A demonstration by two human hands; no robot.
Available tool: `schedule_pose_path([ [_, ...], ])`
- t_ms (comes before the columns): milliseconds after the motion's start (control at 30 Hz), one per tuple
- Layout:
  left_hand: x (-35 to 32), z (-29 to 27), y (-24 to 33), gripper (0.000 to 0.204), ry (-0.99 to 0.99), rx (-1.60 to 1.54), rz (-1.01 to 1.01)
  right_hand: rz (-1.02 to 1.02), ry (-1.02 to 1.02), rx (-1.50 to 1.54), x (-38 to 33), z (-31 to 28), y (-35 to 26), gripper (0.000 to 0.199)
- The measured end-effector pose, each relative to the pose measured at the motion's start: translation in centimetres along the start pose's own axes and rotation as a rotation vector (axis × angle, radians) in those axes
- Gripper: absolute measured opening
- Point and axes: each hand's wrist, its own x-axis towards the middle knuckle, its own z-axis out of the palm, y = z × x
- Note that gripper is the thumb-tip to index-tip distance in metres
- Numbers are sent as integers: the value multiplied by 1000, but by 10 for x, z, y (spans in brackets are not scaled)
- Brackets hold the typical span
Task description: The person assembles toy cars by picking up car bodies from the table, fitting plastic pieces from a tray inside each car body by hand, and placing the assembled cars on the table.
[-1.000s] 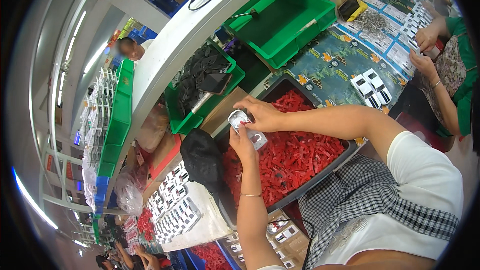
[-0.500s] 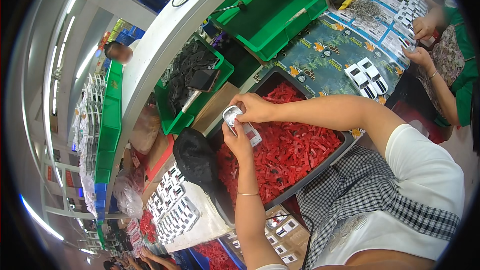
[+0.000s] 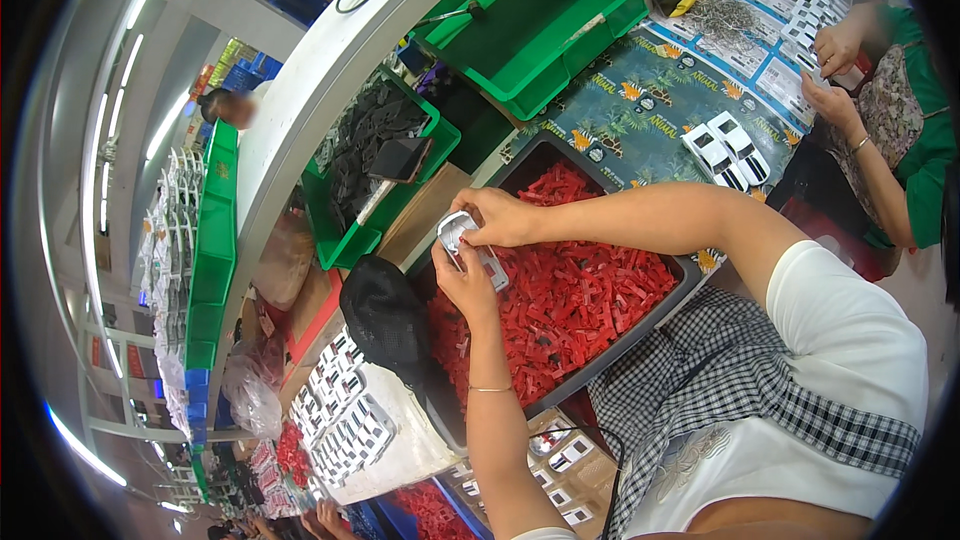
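Note:
Both my hands hold a white toy car shell (image 3: pixel 490 263), its hollow side facing up, above a dark tray (image 3: pixel 662 312) of red plastic pieces (image 3: pixel 570 310). My left hand (image 3: pixel 466 285) grips the shell's near side, fingers closed around it. My right hand (image 3: pixel 503 217) is closed on its far end, fingertips pressing at the hollow. Whether a small red piece sits inside the shell cannot be made out under the fingers.
A black mesh cap-like item (image 3: pixel 385 315) lies at the tray's left corner. A green bin (image 3: pixel 440 130) holds dark parts and a phone (image 3: pixel 400 160). White toy cars (image 3: pixel 725 150) stand on the patterned table cover. A co-worker's hands (image 3: pixel 835 65) work at the right.
My hands and the shell have shifted slightly left in the picture, as the whole view has moved a little. The grip on the shell stays much the same. The co-worker's hands have come closer together.

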Motion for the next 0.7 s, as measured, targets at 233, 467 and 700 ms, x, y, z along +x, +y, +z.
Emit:
schedule_pose_path([
  [233, 0, 5, -3, 24, -5, 70, 31, -96, 78, 20, -6, 0, 5, 39],
  [467, -10, -21, -17, 18, 53, -217, -281, -44, -27, -123, -21, -15, -24, 50],
  [700, -68, -178, 34, 29, 442, -648, -352, -169, 174, -404, -113, -120, -64, 27],
])
